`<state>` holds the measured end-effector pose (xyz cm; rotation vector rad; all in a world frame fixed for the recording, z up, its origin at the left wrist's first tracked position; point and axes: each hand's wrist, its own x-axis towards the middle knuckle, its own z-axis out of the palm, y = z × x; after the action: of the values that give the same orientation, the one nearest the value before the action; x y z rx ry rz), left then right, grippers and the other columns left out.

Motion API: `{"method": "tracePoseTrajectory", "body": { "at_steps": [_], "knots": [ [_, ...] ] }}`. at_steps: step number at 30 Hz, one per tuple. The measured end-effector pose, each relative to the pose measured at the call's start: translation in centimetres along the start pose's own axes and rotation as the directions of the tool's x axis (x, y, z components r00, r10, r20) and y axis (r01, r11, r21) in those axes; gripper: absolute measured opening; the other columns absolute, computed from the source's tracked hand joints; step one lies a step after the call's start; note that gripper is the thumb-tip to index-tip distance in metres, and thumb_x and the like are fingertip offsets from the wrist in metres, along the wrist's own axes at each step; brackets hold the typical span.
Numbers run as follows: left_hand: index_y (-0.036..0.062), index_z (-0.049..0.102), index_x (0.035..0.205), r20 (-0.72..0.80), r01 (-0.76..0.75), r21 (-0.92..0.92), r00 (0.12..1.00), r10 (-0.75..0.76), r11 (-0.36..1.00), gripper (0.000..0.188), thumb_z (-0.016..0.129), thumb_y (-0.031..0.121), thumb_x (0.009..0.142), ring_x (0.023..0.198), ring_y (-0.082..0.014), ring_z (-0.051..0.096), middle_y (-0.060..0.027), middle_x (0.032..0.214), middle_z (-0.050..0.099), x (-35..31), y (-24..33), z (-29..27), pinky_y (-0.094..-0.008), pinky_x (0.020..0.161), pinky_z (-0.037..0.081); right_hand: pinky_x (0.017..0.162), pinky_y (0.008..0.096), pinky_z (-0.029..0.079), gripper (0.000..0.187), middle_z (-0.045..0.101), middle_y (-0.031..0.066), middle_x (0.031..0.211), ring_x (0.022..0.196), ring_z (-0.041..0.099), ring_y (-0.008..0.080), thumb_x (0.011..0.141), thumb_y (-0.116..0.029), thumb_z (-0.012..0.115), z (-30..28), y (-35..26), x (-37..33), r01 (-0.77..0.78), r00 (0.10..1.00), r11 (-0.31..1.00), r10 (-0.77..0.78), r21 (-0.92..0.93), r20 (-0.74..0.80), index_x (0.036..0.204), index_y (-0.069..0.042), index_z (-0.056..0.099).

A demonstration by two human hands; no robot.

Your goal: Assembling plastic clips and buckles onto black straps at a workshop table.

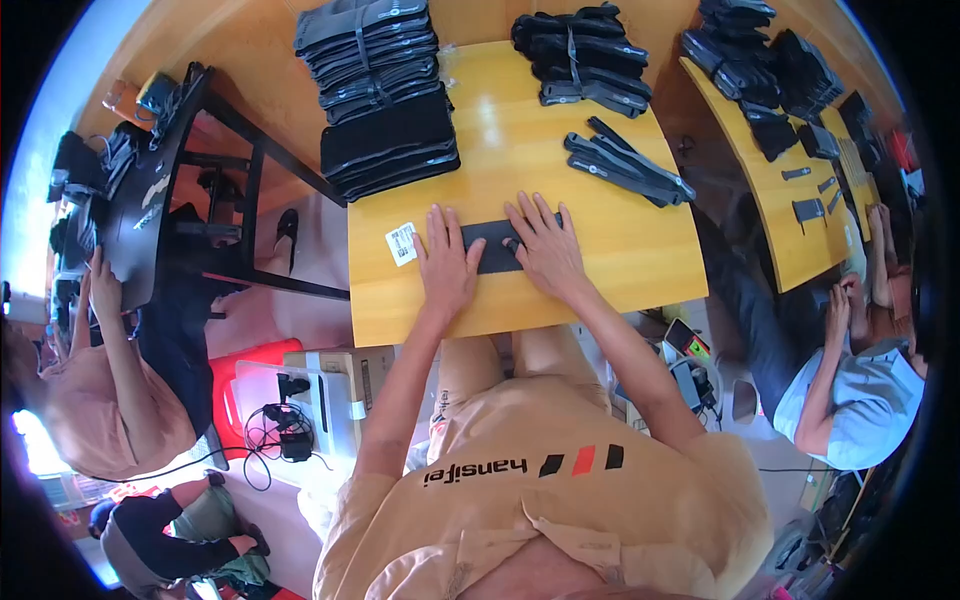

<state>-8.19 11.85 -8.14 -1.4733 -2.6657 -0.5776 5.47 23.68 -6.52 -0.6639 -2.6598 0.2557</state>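
Hands [448, 264] [548, 250] palm-down at black strip [495, 259]

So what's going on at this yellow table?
The person's left hand and right hand rest at opposite ends of a dark flat piece on the yellow table. A white label lies by the left hand. Farther back are a tall dark stack and, to the right, dark strips.

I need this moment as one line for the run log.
left hand: flat, thumb on black cloth | right hand: flat over black cloth | white label: on table, beside left hand | dark strips: table's right side
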Motion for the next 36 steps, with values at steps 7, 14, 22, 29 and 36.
{"method": "tracePoseTrajectory", "body": {
  "at_steps": [7, 14, 22, 29, 36],
  "knots": [
    [-0.0101, 0.051, 0.108, -0.088, 0.297, -0.332, 0.935, -0.343, 0.895, 0.041, 0.045, 0.027, 0.091, 0.101, -0.0412, 0.05, -0.0314, 0.109, 0.051, 0.6, 0.4, -3.4, -0.0435, 0.085, 0.04, 0.093, 0.0423, 0.035, 0.037, 0.055, 0.0135, 0.102, 0.104, 0.049, 0.0305, 0.073, 0.004, 0.045, -0.7, 2.9, -1.6, -0.157, 0.785, 0.863, 0.404, 0.48, -0.469, 0.108, -0.004, 0.056],
    [-0.0091, 0.059, 0.086, 0.035, 0.484, -0.062, 0.875, -0.483, 0.873, 0.046, 0.054, 0.037, 0.085, 0.077, -0.0418, 0.06, -0.027, 0.08, 0.061, 1.7, 2.0, -5.4, -0.0464, 0.071, 0.046, 0.084, 0.0356, 0.041, 0.028, 0.057, 0.0127, 0.092, 0.093, 0.052, 0.0284, 0.072, 0.008, 0.044, -1.2, 3.7, -4.7, -0.263, 0.597, 0.614, 0.709, 0.744, -0.374, 0.093, -0.001, 0.06],
    [-0.0039, 0.06, 0.077, 0.053, 0.504, 0.048, 0.861, -0.506, 0.862, 0.045, 0.054, 0.04, 0.084, 0.079, -0.0399, 0.061, -0.0269, 0.08, 0.061, 2.8, 1.3, -3.1, -0.0461, 0.07, 0.047, 0.085, 0.037, 0.038, 0.021, 0.057, 0.012, 0.092, 0.095, 0.05, 0.0289, 0.074, 0.004, 0.05, -1.5, 3.4, -4.0, -0.291, 0.692, 0.722, 0.612, 0.627, -0.383, 0.09, -0.003, 0.061],
    [-0.0026, 0.059, 0.078, -0.155, 0.406, -0.038, 0.9, -0.407, 0.913, 0.037, 0.053, 0.032, 0.087, 0.07, -0.0426, 0.059, -0.0261, 0.071, 0.06, 1.8, 1.8, -1.8, -0.0481, 0.063, 0.047, 0.083, 0.0368, 0.037, 0.018, 0.058, 0.0101, 0.089, 0.092, 0.051, 0.0277, 0.075, 0.001, 0.051, -1.0, 3.7, -3.9, -0.301, 0.691, 0.743, 0.602, 0.598, -0.4, 0.089, -0.004, 0.061],
    [-0.0023, 0.058, 0.077, -0.153, 0.327, -0.177, 0.923, -0.354, 0.928, 0.031, 0.054, 0.027, 0.087, 0.067, -0.0423, 0.058, -0.0263, 0.069, 0.059, 1.2, 1.6, -1.7, -0.0484, 0.06, 0.044, 0.081, 0.0365, 0.037, 0.017, 0.059, 0.0076, 0.084, 0.087, 0.052, 0.0257, 0.075, 0.001, 0.05, -0.5, 4.0, -4.3, -0.305, 0.709, 0.755, 0.587, 0.58, -0.39, 0.087, -0.005, 0.061]
  ]
}}
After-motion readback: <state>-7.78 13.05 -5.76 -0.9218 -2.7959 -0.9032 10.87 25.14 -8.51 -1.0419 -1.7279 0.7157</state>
